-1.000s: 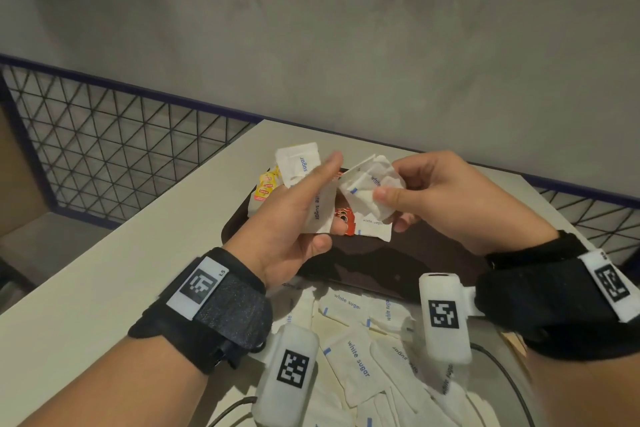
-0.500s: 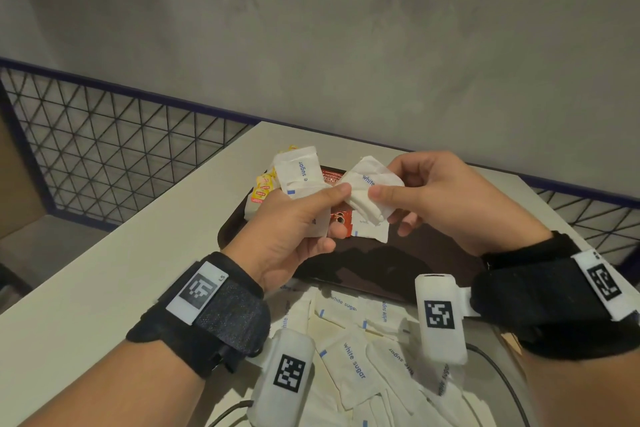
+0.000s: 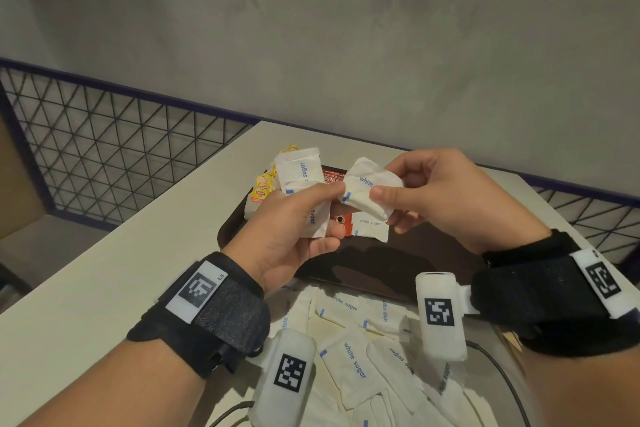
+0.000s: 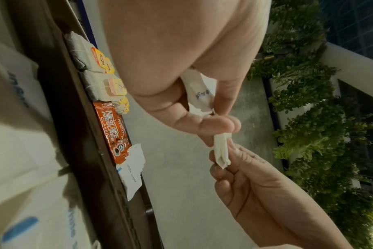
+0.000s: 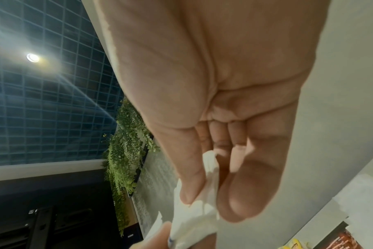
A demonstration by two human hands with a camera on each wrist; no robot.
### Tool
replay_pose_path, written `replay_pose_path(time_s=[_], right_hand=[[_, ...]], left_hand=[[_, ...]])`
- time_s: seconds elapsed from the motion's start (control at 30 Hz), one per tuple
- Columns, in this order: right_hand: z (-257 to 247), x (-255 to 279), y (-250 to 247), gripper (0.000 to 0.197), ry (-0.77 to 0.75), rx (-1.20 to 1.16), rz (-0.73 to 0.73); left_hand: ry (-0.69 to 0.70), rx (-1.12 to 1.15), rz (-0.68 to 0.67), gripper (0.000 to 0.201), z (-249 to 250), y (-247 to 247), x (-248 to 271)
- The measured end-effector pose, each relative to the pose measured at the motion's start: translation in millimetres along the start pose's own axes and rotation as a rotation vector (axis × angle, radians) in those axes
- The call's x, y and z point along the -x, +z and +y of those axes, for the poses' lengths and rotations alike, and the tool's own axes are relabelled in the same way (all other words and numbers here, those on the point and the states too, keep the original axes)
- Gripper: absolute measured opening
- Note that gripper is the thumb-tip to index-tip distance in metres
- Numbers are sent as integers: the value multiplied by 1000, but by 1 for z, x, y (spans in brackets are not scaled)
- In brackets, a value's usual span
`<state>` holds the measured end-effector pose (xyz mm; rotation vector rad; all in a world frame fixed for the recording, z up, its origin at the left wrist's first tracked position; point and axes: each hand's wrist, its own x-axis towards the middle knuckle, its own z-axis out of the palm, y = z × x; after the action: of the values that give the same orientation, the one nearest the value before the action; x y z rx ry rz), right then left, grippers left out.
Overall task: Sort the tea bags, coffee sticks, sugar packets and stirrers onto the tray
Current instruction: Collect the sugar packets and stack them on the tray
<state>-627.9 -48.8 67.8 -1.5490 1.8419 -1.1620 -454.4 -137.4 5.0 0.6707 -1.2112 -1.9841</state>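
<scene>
My left hand (image 3: 311, 215) grips a small stack of white sugar packets (image 3: 299, 177) above the dark brown tray (image 3: 398, 263). Its thumb touches the edge of another sugar packet (image 3: 367, 191), which my right hand (image 3: 388, 192) pinches between thumb and forefinger. In the left wrist view that pinched packet (image 4: 221, 150) stands edge-on just under my left thumb. The right wrist view shows thumb and forefinger closed on the same packet (image 5: 204, 202). On the tray lie tea bags with yellow tags (image 3: 263, 187), red coffee sticks (image 4: 112, 133) and one sugar packet (image 3: 370, 227). No stirrers are in view.
A pile of loose sugar packets (image 3: 353, 357) covers the white table (image 3: 121, 270) between my wrists, just in front of the tray. A black cable (image 3: 498, 371) runs over the pile at the right. A wire-mesh railing (image 3: 104, 156) borders the table on the left.
My hands have closed in on each other. The left thumb has dropped from pointing up onto the edge of the packet that my right hand holds.
</scene>
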Motion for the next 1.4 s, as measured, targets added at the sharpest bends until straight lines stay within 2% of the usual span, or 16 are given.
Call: replay_pose_path(time_s=[0.17,0.3,0.47,0.57,0.7,0.93,1.17,1.23,1.27,1.3,1.33,1.4], right_hand=[[-1,0,1,15,-14,71,5],[-2,-2,-7,15,-6,148,13],[-8,-60,-48,13,92,375,72],[17,-101,-62,13,214,496,49],[68,-128,-66,12,370,686,-3],[109,-150,-57,15,454,714,23],[120,-164,-50,44,526,671,17],[121,-164,-47,54,529,708,21],[122,-164,-47,58,528,747,22],[122,-164,-46,60,528,782,18],[122,-164,-46,61,529,796,11],[125,-166,-46,59,534,769,5]], left_hand=[[-9,-3,29,34,0,1,0],[-80,-43,12,25,2,3,1],[-146,-94,47,33,1,0,-2],[-126,-107,31,38,2,-1,-2],[-105,-119,1,43,-2,-3,-7],[-99,-79,-41,50,-14,-9,-26],[-166,-175,-75,60,-17,-14,-50],[-213,-191,-133,78,-10,-11,-47],[-232,-206,-219,86,-6,-11,-44],[-228,-187,-285,84,-10,-18,-38],[-200,-168,-281,76,-9,-23,-40],[-187,-57,-173,50,-14,-32,-44]])
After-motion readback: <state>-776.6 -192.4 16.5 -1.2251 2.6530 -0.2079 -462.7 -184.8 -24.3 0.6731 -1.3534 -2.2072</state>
